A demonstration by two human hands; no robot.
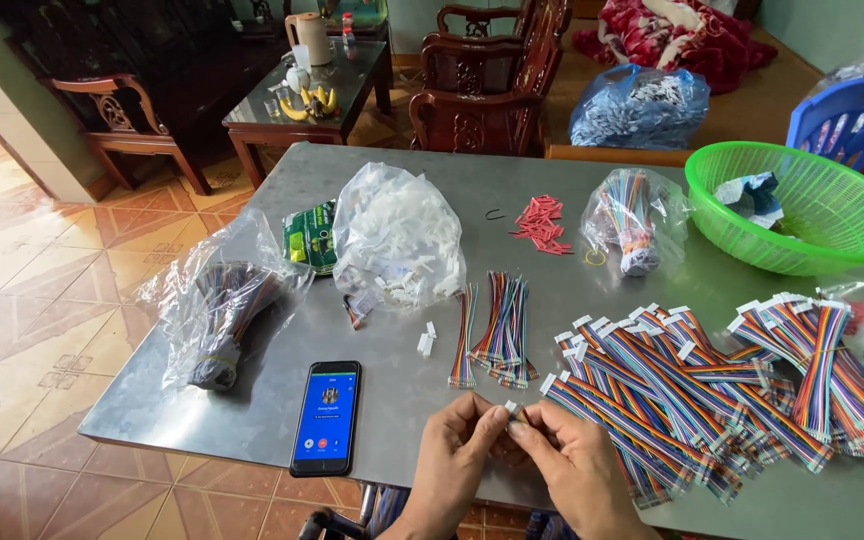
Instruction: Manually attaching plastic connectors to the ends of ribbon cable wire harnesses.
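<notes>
Connector, a tiny white one, sits pinched between the fingertips of my left hand and right hand, right over the table's near edge. Can't really tell if a wire's in there too. Finished ribbon cables are piled just right of my hands, loose cables lie toward the middle, and a phone lies to the left.

Counted: two hands, one phone, one green basket, three clear bags on the table, two loose white connectors. Finished cables too many to count.
</notes>
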